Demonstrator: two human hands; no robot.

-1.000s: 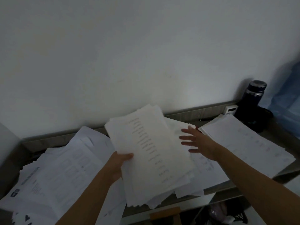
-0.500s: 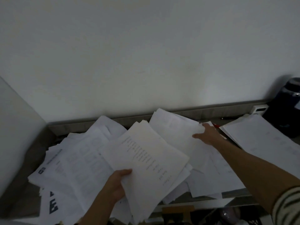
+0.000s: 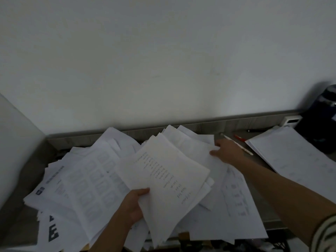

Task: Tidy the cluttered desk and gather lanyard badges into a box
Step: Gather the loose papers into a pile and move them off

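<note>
— Head view, left side first?
— Left hand [image 3: 133, 206] low in the middle, closed on a thick sheaf of papers [image 3: 163, 179], thumb on top at the near edge, fingers hidden beneath. Sheaf tilted, fanned toward the wall, printed lines running across the top sheet.
— And the right hand [image 3: 227, 151]?
— Stretched out to the far edge of the spread, fingers flat and part-spread on loose white sheets [image 3: 192, 144]. Thumb at the paper's edge; whether pinching a sheet or only pressing down, impossible to tell. Striped sleeve cuff [image 3: 325, 235] at the bottom right corner.
— Around that hand?
— A white pen [image 3: 240, 146] just behind the knuckles, lying slantwise on the grey desk [image 3: 209, 124]. A red pen [image 3: 240, 137] a little farther right, a dark one near the back lip.
— Rest of the desk?
— Scattered printed pages [image 3: 81, 179] over the whole left half, overlapping, some hanging past the near edge. A separate neat stack [image 3: 291, 155] to the right. Dark flask [image 3: 325, 120] in the far right corner, small white device [image 3: 291, 120] beside it against the wall.
— Lanyard badges, box?
— Not findable in this view; only paper on top.
</note>
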